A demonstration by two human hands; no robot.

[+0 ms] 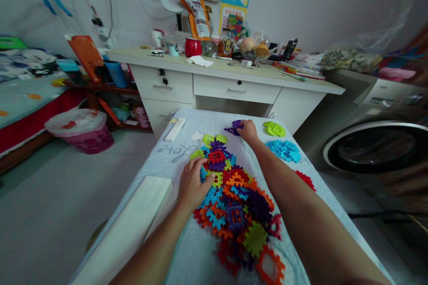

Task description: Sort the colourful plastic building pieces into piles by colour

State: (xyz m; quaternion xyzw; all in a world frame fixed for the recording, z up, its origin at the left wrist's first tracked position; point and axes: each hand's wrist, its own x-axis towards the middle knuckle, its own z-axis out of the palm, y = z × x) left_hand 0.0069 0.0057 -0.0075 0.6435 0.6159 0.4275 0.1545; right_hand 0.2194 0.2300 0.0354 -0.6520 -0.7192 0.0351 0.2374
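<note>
A mixed heap of toothed plastic interlocking tiles (234, 191) in red, orange, blue, purple and green lies along the middle of the cloth-covered table (180, 249). My left hand (193, 183) rests at the heap's left edge, fingers apart and touching the tiles, with nothing visibly gripped. Farther out, my right hand (248, 132) pinches a purple tile at the small purple group (233, 128); its fingertips partly hide that tile. To the right of my right arm are a green group (274, 128), a blue group (284, 150) and a red group (305, 180), the red one partly covered by my forearm.
A white box (175, 130) lies at the table's far left, and a folded white cloth (140, 209) along its left side. Beyond stands a white desk (167, 84) crowded with jars and papers. A washing machine (374, 129) is at right, a pink bin (83, 133) at left.
</note>
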